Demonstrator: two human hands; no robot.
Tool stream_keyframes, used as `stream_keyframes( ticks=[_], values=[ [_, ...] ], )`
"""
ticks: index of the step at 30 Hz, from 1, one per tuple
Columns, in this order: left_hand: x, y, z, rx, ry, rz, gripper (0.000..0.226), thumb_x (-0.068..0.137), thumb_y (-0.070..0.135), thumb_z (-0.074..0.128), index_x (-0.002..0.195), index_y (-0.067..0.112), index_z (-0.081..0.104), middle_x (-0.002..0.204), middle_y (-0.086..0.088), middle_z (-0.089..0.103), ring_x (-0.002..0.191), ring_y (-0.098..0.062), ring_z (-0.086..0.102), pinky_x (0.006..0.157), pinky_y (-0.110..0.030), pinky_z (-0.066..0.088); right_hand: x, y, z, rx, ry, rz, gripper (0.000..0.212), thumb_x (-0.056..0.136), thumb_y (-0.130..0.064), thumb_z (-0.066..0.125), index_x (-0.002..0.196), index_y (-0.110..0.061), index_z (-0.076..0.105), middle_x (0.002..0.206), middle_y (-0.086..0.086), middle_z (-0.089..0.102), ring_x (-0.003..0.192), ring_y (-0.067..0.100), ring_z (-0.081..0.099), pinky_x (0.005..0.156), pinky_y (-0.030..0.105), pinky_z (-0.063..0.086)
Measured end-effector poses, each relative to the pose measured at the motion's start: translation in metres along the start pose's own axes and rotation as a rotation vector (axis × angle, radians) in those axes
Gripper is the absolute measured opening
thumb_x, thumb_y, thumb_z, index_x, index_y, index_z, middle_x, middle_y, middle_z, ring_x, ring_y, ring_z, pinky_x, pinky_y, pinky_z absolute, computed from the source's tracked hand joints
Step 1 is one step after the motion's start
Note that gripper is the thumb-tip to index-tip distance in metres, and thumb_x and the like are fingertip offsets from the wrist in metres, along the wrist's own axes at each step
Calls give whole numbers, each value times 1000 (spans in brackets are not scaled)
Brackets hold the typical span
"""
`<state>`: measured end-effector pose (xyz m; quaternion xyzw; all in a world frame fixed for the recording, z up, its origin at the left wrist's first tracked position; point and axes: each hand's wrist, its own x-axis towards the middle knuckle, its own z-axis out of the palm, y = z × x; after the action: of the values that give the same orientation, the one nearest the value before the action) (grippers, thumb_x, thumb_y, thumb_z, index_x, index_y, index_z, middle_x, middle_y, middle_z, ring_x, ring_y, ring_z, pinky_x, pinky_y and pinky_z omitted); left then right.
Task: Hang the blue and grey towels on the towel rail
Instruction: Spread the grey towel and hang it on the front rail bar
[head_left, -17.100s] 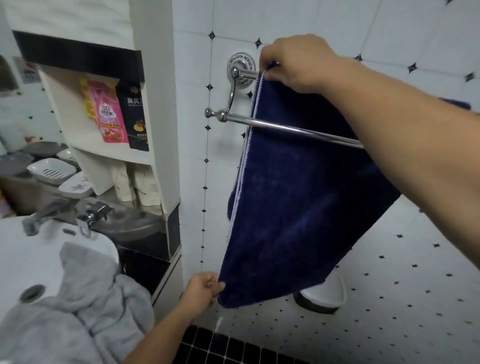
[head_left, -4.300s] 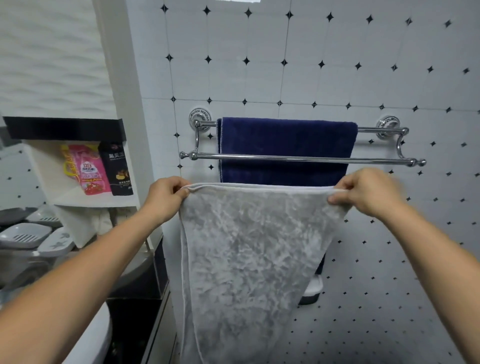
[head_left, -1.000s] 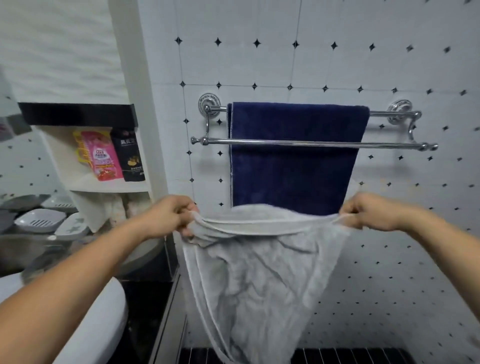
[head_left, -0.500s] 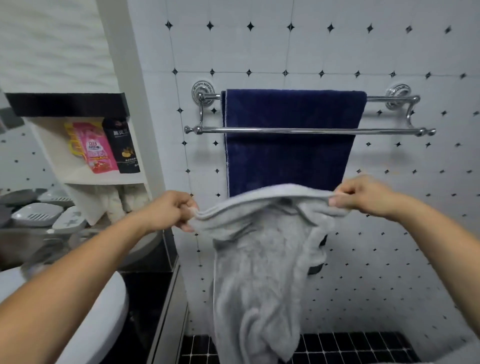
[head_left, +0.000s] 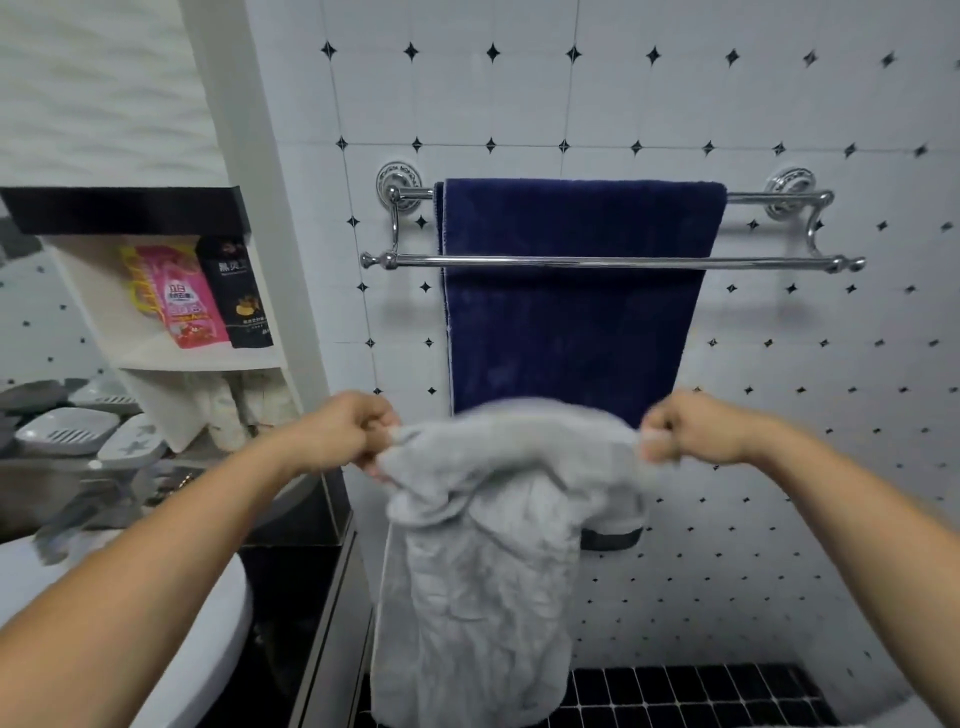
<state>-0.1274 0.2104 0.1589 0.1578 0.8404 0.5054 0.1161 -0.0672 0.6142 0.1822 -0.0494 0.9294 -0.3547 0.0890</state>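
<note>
While the white tiled wall (head_left: 623, 104) is filling most of the view, the blue towel (head_left: 571, 322) is hanging flat over the back bar of the towel rail (head_left: 769, 263), passing behind the front bar and dropping down the tiles. The grey towel (head_left: 483, 571) is hanging in front of it and lower down, below both of the rail's 2 bars and touching neither. Its blurred top edge is bunching into a hump between the 2 hands, and the rest is drooping in loose folds toward the dark floor tiles (head_left: 675, 696). At lower left the white sink (head_left: 208, 649) is showing its rounded rim, and above it a white shelf (head_left: 208, 358) is carrying packets. The left hand (head_left: 343, 431) is gripping the grey towel's left top corner with curled fingers, and the right hand (head_left: 691, 426) is gripping the right top corner likewise. On the shelf, 1 pink packet (head_left: 187, 301) and 1 black packet (head_left: 236, 296) are standing side by side, touching. Lower left of them, several grey soap dishes (head_left: 67, 431) are lying together.
</note>
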Motion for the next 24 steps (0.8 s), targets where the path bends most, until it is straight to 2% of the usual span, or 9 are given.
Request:
stream_keyframes(
  ticks=[1,2,4,6,10,14,17,21,24],
  values=[
    [0,0,-1,44,-1,-9,17,93,-11,52,85,1,61,69,-15,67,59,-27,70,56,-25,58,1,6,1,-157,-33,25,21,85,-21,74,68,-12,64,60,-4,57,53,8,46,46,17,36],
    [1,1,-5,-8,51,4,15,92,-11,51,88,-1,61,70,-17,67,59,-28,71,56,-24,58,1,8,-2,-138,-24,17,23,83,-25,75,66,-15,65,58,-7,55,51,8,44,44,16,34],
    [6,-2,-15,-239,184,30,13,92,-11,49,91,-4,61,72,-19,68,60,-29,72,57,-23,59,3,9,-12,254,145,-90,22,76,-30,80,63,-17,67,53,-9,46,47,8,33,43,18,27],
    [6,-8,-19,-334,220,21,13,94,-8,50,93,-2,61,77,-19,69,63,-28,73,60,-23,60,4,9,-16,421,250,-107,23,73,-33,80,62,-17,68,51,-8,42,45,10,29,43,20,23],
    [8,-22,-21,-92,205,34,10,92,-4,58,95,2,66,79,-20,60,64,-30,72,67,-25,61,4,16,-21,-31,180,-12,24,81,-26,78,67,-10,68,48,-9,51,40,8,36,40,17,30],
    [7,-20,-18,-3,179,69,12,84,-1,70,89,10,73,72,-9,72,64,-19,70,64,-21,57,3,9,-30,-15,160,-29,14,79,-20,80,68,-21,71,55,-6,59,45,13,39,44,24,35],
    [11,-20,-12,94,219,45,8,80,-1,74,81,7,72,64,-10,69,60,-19,64,66,-30,56,5,2,-29,-168,44,0,7,81,-16,79,80,-21,74,63,-5,67,53,12,48,52,26,40],
    [16,-19,-16,194,351,62,13,84,11,73,76,21,72,59,-3,65,49,-6,50,49,-22,41,2,-7,-36,-282,11,-6,13,80,-16,79,70,-23,74,56,-11,62,45,1,46,43,15,36],
    [21,-16,-19,158,438,85,13,85,11,71,77,21,72,67,-3,64,55,-6,49,56,-26,39,-3,-12,-37,-227,-59,-54,19,70,-28,87,61,-25,70,52,-10,55,47,7,42,43,16,33]
  ],
)
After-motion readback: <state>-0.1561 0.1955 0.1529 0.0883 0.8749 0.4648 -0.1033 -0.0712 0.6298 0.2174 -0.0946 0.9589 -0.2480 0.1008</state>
